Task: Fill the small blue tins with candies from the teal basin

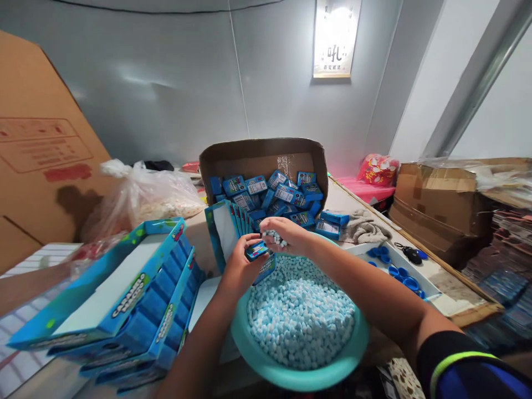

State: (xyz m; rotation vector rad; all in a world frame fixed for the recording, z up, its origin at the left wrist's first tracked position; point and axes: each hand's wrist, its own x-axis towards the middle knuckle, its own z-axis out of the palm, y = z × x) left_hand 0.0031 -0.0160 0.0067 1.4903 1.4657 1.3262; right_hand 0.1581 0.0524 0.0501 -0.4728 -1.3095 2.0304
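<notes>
My left hand (242, 260) is closed around a small blue candy box (256, 250) above the far left rim of a teal basin (240, 327). Cupped beside it, my right hand (285, 235) holds a handful of small candies (274, 238), close over the box. Pale blue and white candies (303, 321) fill much of the basin. Another blue box (266, 269) shows below my left hand, at the basin's edge. Behind my hands, a brown carton (261, 149) is heaped with small blue boxes (286, 194). My fingers partly hide the held box.
Stacked blue display trays (128, 299) stand at left, with a clear plastic bag (153, 191) behind. Right of the basin are a grey cloth (368, 227) and a white tray (430, 289) with blue caps (409, 282). Large cartons (432, 199) stand beyond the table's right edge.
</notes>
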